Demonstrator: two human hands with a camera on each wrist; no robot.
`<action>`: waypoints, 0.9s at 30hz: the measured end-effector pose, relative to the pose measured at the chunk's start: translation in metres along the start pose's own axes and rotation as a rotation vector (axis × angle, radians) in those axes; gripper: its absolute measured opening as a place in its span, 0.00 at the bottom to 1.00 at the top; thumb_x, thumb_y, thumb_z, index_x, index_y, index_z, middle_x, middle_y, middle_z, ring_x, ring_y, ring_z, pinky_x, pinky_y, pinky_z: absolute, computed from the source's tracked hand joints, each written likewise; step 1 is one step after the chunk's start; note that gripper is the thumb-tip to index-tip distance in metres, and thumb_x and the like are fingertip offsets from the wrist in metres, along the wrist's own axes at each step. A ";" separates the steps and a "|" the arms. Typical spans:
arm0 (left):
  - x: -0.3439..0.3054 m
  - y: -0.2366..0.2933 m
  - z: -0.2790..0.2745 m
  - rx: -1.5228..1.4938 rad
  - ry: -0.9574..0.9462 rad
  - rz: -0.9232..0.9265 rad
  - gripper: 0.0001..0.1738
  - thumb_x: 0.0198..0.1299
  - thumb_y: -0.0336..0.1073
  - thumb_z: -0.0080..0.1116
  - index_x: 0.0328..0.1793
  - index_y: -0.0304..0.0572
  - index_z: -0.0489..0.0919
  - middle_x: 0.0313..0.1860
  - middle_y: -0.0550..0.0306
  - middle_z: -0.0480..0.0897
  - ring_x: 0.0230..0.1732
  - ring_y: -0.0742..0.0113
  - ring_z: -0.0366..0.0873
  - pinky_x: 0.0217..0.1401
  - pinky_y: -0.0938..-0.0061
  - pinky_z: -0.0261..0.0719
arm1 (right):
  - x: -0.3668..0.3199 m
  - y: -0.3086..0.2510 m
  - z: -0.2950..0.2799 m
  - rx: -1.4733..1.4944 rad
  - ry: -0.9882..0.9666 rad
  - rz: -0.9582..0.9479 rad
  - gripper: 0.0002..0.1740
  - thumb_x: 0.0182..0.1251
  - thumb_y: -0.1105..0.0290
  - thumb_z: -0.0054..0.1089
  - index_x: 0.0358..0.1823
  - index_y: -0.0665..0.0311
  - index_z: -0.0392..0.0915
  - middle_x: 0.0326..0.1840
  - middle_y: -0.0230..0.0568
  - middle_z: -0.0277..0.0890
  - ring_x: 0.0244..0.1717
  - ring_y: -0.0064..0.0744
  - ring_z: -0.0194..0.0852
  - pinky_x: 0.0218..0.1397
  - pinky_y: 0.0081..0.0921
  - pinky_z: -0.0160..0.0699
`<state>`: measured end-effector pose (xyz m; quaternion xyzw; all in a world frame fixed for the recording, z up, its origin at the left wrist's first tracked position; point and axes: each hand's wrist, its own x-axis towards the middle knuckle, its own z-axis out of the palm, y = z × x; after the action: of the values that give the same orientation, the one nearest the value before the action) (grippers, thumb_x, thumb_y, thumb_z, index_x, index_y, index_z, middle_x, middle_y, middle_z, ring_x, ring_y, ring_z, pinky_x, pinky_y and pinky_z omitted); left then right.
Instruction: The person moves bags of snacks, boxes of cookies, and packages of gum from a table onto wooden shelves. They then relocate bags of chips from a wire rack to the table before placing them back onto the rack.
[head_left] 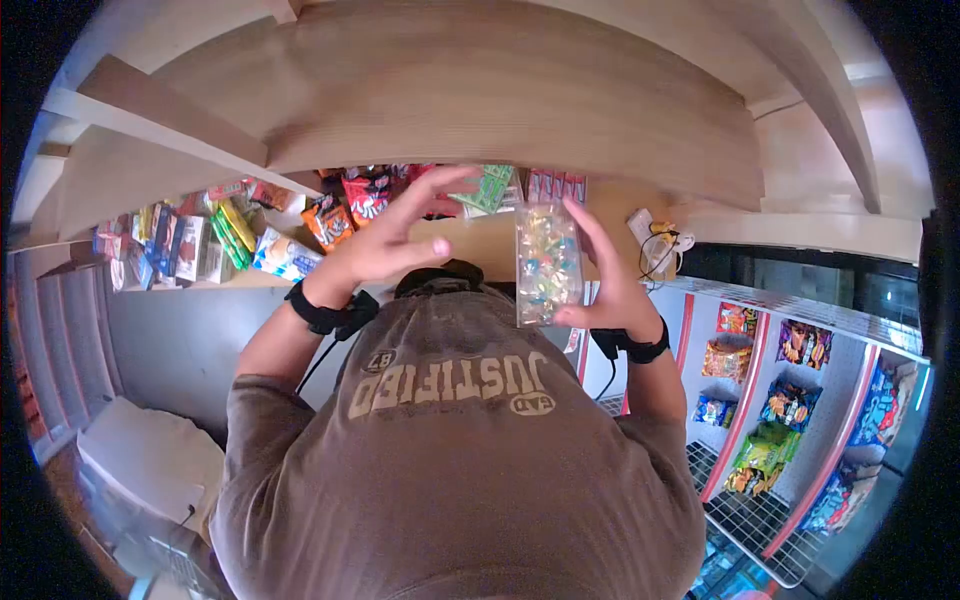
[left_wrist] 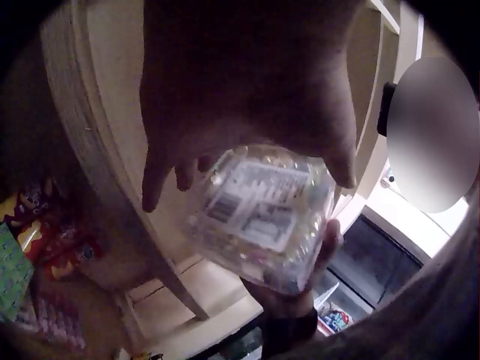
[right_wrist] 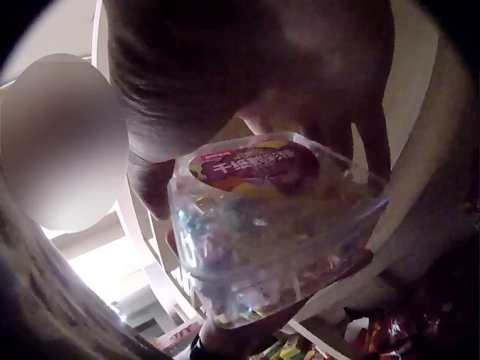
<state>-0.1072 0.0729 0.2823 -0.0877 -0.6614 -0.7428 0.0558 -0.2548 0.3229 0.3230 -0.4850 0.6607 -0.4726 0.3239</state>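
Note:
A clear plastic box [head_left: 548,265] of wrapped candies is held up over the counter by my right hand [head_left: 608,275], its thumb at the near end and its fingers at the far end. My left hand [head_left: 385,245] is apart from the box on the left in the head view, thumb and fingers spread. In the left wrist view, a white barcode label [left_wrist: 255,202] shows on one face of the box, below the left hand. A purple and yellow label [right_wrist: 255,166] marks another face in the right wrist view.
Snack bags and packets [head_left: 350,205] line the counter beneath a wooden shelf [head_left: 480,90]. Green packets [head_left: 490,188] lie just beyond the hands. On the right stand a wire rack with hanging chip bags [head_left: 765,445] and a cabled white device [head_left: 665,245]. A pale chair [head_left: 150,450] is lower left.

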 end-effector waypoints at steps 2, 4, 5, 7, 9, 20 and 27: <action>-0.020 -0.014 -0.011 -0.049 0.037 -0.080 0.32 0.62 0.49 0.54 0.67 0.37 0.63 0.61 0.50 0.70 0.62 0.60 0.67 0.64 0.64 0.63 | -0.012 0.032 0.005 -0.005 -0.007 0.084 0.59 0.41 0.58 0.75 0.73 0.64 0.47 0.72 0.49 0.51 0.70 0.41 0.53 0.69 0.37 0.56; -0.035 -0.035 -0.019 -0.054 0.016 -0.214 0.30 0.63 0.48 0.53 0.66 0.37 0.63 0.59 0.51 0.71 0.61 0.61 0.68 0.65 0.65 0.63 | -0.019 0.066 0.016 0.005 0.047 0.210 0.57 0.45 0.56 0.74 0.73 0.63 0.47 0.71 0.49 0.52 0.68 0.39 0.57 0.64 0.35 0.64; -0.044 -0.048 -0.022 -0.048 0.000 -0.340 0.29 0.65 0.46 0.52 0.65 0.38 0.63 0.56 0.52 0.73 0.60 0.62 0.68 0.65 0.66 0.63 | -0.021 0.086 0.022 0.008 0.052 0.221 0.57 0.45 0.56 0.74 0.73 0.63 0.47 0.71 0.49 0.52 0.68 0.39 0.57 0.64 0.35 0.64; -0.060 -0.079 -0.025 -0.010 0.023 -0.390 0.25 0.65 0.43 0.52 0.63 0.38 0.65 0.52 0.55 0.75 0.57 0.66 0.70 0.63 0.70 0.64 | -0.023 0.135 0.035 0.194 0.146 0.473 0.56 0.47 0.52 0.73 0.72 0.63 0.47 0.68 0.50 0.57 0.66 0.37 0.60 0.59 0.31 0.70; -0.077 -0.111 -0.026 0.103 0.037 -0.487 0.25 0.63 0.45 0.55 0.62 0.40 0.67 0.51 0.55 0.76 0.54 0.68 0.73 0.59 0.70 0.68 | -0.030 0.221 0.054 0.132 0.157 0.571 0.54 0.49 0.52 0.72 0.71 0.64 0.49 0.65 0.49 0.60 0.63 0.38 0.63 0.58 0.30 0.71; -0.091 -0.176 -0.023 -0.153 -0.046 -0.945 0.32 0.59 0.51 0.56 0.67 0.48 0.64 0.54 0.55 0.75 0.56 0.64 0.71 0.55 0.69 0.71 | 0.029 0.284 0.150 0.222 0.059 0.879 0.24 0.58 0.55 0.62 0.48 0.68 0.76 0.43 0.36 0.77 0.43 0.25 0.74 0.46 0.27 0.73; -0.099 -0.208 -0.024 -0.305 -0.024 -0.999 0.43 0.56 0.49 0.59 0.71 0.40 0.50 0.53 0.50 0.75 0.51 0.61 0.76 0.48 0.66 0.77 | 0.070 0.223 0.191 0.476 -0.115 0.773 0.26 0.65 0.50 0.53 0.54 0.63 0.73 0.50 0.36 0.74 0.48 0.25 0.70 0.53 0.26 0.70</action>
<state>-0.0533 0.0708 0.0575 0.2229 -0.5075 -0.7656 -0.3264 -0.1828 0.2161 0.0500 -0.1404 0.6471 -0.4280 0.6151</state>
